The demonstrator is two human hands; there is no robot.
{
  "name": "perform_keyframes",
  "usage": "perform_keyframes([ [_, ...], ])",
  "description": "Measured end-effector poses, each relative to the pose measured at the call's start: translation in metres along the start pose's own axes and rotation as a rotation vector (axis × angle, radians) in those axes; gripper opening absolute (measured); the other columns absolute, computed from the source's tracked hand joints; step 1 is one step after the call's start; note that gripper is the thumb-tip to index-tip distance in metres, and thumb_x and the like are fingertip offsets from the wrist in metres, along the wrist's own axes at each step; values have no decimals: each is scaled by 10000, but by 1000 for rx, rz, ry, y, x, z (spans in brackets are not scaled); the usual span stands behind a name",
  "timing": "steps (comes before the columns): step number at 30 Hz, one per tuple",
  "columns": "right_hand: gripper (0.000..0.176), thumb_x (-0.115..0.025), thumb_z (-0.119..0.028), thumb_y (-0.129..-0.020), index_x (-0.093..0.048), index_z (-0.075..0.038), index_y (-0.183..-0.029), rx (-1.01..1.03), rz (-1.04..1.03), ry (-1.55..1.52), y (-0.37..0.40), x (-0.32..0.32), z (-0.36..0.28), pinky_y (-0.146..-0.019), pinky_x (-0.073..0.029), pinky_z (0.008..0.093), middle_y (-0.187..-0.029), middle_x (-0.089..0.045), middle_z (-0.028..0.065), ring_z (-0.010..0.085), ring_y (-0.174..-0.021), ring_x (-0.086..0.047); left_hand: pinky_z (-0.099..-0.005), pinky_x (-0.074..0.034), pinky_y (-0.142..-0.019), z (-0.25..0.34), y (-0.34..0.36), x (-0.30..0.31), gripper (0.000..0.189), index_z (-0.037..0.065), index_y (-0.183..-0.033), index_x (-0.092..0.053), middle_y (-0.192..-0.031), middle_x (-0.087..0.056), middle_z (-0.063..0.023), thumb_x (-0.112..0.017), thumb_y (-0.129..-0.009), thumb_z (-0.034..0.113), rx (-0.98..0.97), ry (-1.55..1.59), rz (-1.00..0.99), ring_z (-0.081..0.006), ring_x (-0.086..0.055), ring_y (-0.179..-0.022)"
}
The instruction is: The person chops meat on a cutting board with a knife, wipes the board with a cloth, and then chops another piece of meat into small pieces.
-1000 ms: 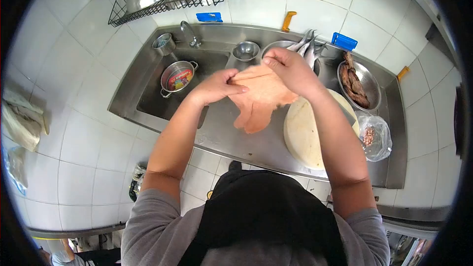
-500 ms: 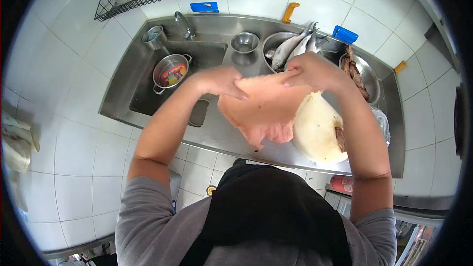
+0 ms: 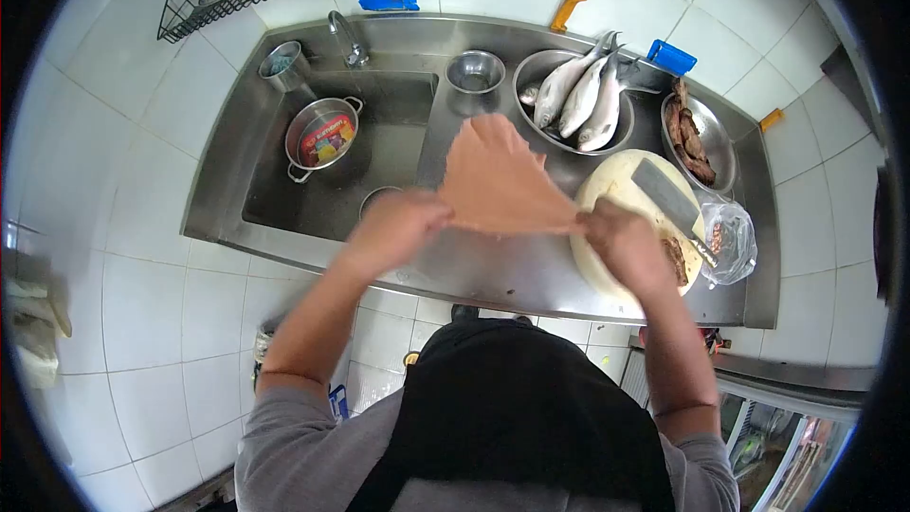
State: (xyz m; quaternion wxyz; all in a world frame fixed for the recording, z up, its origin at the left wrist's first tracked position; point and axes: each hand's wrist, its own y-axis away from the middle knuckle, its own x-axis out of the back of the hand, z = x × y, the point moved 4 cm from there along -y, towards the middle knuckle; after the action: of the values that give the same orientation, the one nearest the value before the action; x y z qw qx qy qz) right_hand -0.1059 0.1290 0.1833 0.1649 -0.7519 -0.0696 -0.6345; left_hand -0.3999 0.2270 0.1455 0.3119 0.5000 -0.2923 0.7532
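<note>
A salmon-pink cloth is stretched between my two hands above the steel counter, its loose part flung up and away from me. My left hand, blurred by motion, grips its left corner near the sink's edge. At the other corner my right hand pinches the cloth over a round, cream-coloured cutting board. A cleaver lies on that board, with its handle toward the right. Beside my right hand a brown piece of meat rests on the board, partly hidden.
Several whole fish fill a steel bowl behind the board. Another bowl holds brown meat pieces. A clear plastic bag sits at the right. A small steel bowl stands behind the cloth. The sink contains a two-handled pot.
Both hands have come down toward me and moved apart. The cloth, hanging toward me before, now swings up and away. The cleaver and fish are more exposed.
</note>
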Motion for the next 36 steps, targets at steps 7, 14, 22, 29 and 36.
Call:
perform_keyframes([
  [7,180,-565,-104,-885,-659,-62,-1033,-89,-545,-170,92,-178,-20,-831,-556,438,-1005,-607,142,323,-969,-668,-491,-532,-828,-3,81,-158,201,126,-1043,-685,-945,-691,-150,-621,-908,260,149,75,-578,-357,-677,-931],
  [14,190,-582,-154,-898,-661,-53,-1038,-296,-568,-312,118,-181,-22,-842,-551,458,-1054,-632,151,348,-1006,-657,-506,-506,-801,-9,5,-153,227,53,-997,-664,-972,-660,-172,-614,-904,254,170,227,-154,-392,-635,-941],
  [22,400,-500,-82,-903,-591,-33,-1290,-112,-58,-247,-20,-181,18,-1041,-441,445,-1311,-606,173,345,-1259,-547,-501,-505,-889,-18,-116,-203,179,58,-1019,-663,-1102,-649,-199,-608,-865,131,209,56,-10,-390,-600,-1100],
  [29,357,-552,-186,-923,-600,-40,-1246,-275,-13,66,-41,-196,66,-998,-463,456,-1266,-614,188,351,-1170,-582,-467,-332,-1160,-48,-87,-263,490,-56,-1346,-527,-1417,-499,-241,-605,-896,121,262,-88,123,-419,-409,-1366],
  [36,87,-635,-54,-928,-605,-2,-991,-908,700,-519,228,-102,142,-820,-484,398,-892,-616,152,320,-855,-616,-369,-398,-1097,50,-180,-234,485,-94,-1352,-520,-1338,-597,-214,-633,-970,183,415,757,129,-302,-558,-1268],
])
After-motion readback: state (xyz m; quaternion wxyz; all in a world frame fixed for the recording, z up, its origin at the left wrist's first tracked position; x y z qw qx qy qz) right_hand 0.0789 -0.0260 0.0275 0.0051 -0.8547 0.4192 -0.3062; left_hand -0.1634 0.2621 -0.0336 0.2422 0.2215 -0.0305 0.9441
